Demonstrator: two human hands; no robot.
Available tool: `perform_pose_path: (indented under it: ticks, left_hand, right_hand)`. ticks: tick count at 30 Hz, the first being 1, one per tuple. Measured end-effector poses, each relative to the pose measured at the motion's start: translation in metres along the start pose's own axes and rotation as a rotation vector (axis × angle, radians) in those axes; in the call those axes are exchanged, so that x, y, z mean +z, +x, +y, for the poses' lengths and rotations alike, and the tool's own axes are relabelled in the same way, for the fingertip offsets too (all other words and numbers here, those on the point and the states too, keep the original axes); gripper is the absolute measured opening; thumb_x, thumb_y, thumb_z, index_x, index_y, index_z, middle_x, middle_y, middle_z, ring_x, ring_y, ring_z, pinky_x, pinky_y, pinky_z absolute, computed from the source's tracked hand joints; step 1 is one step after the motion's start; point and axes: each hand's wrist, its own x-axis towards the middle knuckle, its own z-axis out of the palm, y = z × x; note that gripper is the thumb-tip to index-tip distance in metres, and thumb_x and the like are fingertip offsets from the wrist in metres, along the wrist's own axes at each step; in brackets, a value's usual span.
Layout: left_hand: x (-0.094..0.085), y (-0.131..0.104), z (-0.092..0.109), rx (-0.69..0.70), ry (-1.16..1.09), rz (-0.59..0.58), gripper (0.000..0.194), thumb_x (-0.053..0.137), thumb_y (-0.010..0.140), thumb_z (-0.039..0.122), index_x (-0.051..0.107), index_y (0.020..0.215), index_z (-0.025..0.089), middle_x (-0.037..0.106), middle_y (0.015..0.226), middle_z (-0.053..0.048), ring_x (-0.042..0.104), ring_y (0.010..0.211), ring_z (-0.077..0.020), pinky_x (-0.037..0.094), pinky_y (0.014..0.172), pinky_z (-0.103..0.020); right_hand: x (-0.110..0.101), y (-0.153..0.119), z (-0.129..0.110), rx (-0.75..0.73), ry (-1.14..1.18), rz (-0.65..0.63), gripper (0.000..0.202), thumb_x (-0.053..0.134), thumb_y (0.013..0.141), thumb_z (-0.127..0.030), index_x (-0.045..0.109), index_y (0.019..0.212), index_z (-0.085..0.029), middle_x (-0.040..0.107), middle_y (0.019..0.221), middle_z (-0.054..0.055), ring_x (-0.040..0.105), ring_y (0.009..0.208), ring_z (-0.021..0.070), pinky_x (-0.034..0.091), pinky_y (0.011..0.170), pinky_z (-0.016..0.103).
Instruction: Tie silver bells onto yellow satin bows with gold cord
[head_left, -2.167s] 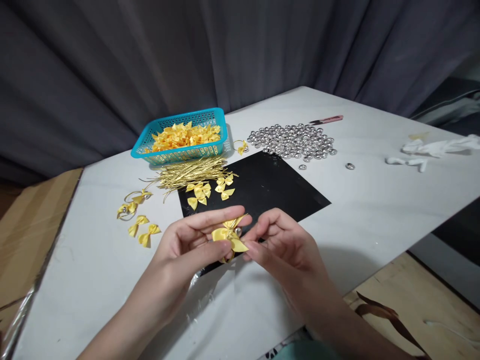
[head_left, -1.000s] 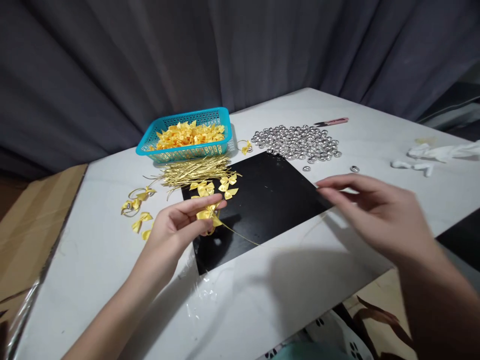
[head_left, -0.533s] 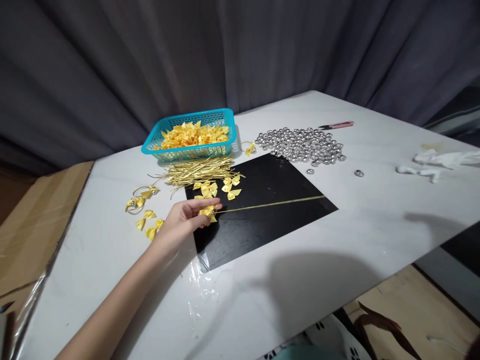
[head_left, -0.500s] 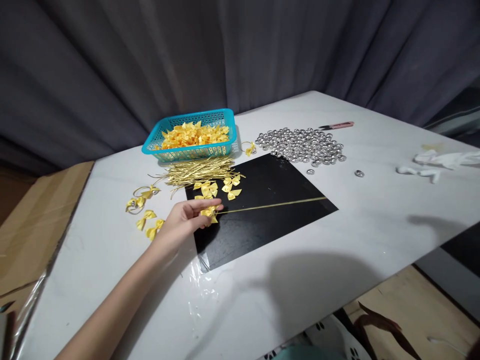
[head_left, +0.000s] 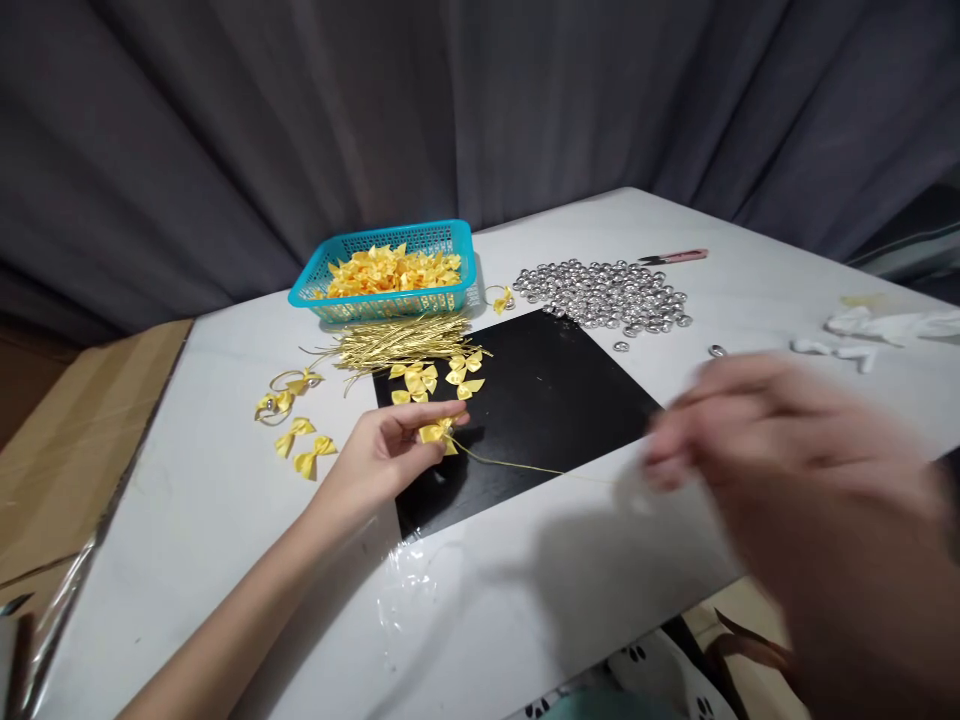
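Observation:
My left hand [head_left: 397, 445] pinches a yellow ribbon bow [head_left: 437, 432] with a small silvery piece at its middle, over the left part of the black mat [head_left: 540, 400]. From this bow a thin gold cord [head_left: 517, 465] runs right, slightly slack, and fades into blur near my right hand [head_left: 780, 450]. That hand is raised at the right, smeared by motion, its fingers curled together; what they hold cannot be made out. Just beyond my left hand lie several loose bows [head_left: 414, 378] and a bundle of gold cords [head_left: 397, 342].
A blue basket [head_left: 300, 290] of yellow bows stands at the back. Silver beads [head_left: 600, 295] are heaped right of it, near pink-handled thread snips [head_left: 679, 257]. Bows with cord loops [head_left: 274, 403] lie at left, white crumpled pieces [head_left: 892, 325] at right.
My right hand has come into view from the right. The cord, straight and taut-looking before, now sags and slants toward the front. My left hand has shifted slightly right with the bow.

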Motion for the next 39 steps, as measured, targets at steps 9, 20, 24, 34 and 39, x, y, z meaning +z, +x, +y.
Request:
perform_pose_path:
  ticks: [9, 20, 24, 34, 39]
  left_hand:
    - [0.010, -0.025, 0.008, 0.047, -0.171, -0.232, 0.033, 0.063, 0.078, 0.014, 0.074, 0.106, 0.028, 0.071, 0.067, 0.003, 0.062, 0.065, -0.0109, 0.049, 0.064, -0.018]
    - [0.008, -0.028, 0.012, 0.030, -0.242, -0.206, 0.029, 0.062, 0.081, 0.012, 0.077, 0.098, 0.029, 0.077, 0.076, 0.003, 0.063, 0.067, -0.0083, 0.048, 0.063, -0.013]
    - [0.009, -0.027, 0.011, 0.021, -0.244, -0.219, 0.026, 0.065, 0.081, 0.016, 0.076, 0.100, 0.029, 0.075, 0.070, 0.002, 0.062, 0.065, -0.0087, 0.048, 0.062, -0.014]
    - [0.012, -0.029, 0.012, 0.000, -0.150, -0.129, 0.022, 0.066, 0.079, 0.022, 0.077, 0.097, 0.028, 0.071, 0.064, 0.001, 0.057, 0.059, -0.0107, 0.048, 0.057, -0.018]
    - [0.013, -0.027, 0.013, 0.014, -0.109, -0.104, 0.022, 0.066, 0.079, 0.021, 0.077, 0.096, 0.029, 0.072, 0.063, 0.001, 0.059, 0.059, -0.0104, 0.049, 0.057, -0.017]
  right_hand:
    - [0.098, -0.022, -0.001, 0.243, 0.251, -0.298, 0.013, 0.054, 0.088, -0.029, 0.054, 0.085, -0.016, 0.059, 0.063, -0.002, 0.053, 0.049, 0.0035, 0.042, 0.046, 0.010]
    - [0.092, -0.017, -0.001, 0.352, 0.341, -0.362, 0.012, 0.057, 0.082, -0.025, 0.050, 0.082, -0.015, 0.056, 0.061, -0.002, 0.048, 0.048, 0.0027, 0.042, 0.044, 0.009]
    - [0.091, -0.015, 0.000, 0.403, 0.407, -0.376, 0.017, 0.058, 0.079, -0.026, 0.045, 0.079, -0.015, 0.057, 0.062, -0.002, 0.047, 0.045, 0.0023, 0.042, 0.043, 0.011]
    - [0.092, -0.014, -0.003, 0.487, 0.380, -0.331, 0.027, 0.062, 0.076, -0.032, 0.040, 0.073, -0.017, 0.053, 0.052, -0.005, 0.044, 0.042, 0.0032, 0.034, 0.037, 0.011]
    - [0.089, -0.015, -0.001, 0.375, 0.271, -0.325, 0.023, 0.060, 0.078, -0.033, 0.048, 0.072, -0.015, 0.053, 0.055, -0.003, 0.044, 0.046, 0.0036, 0.034, 0.043, 0.013]
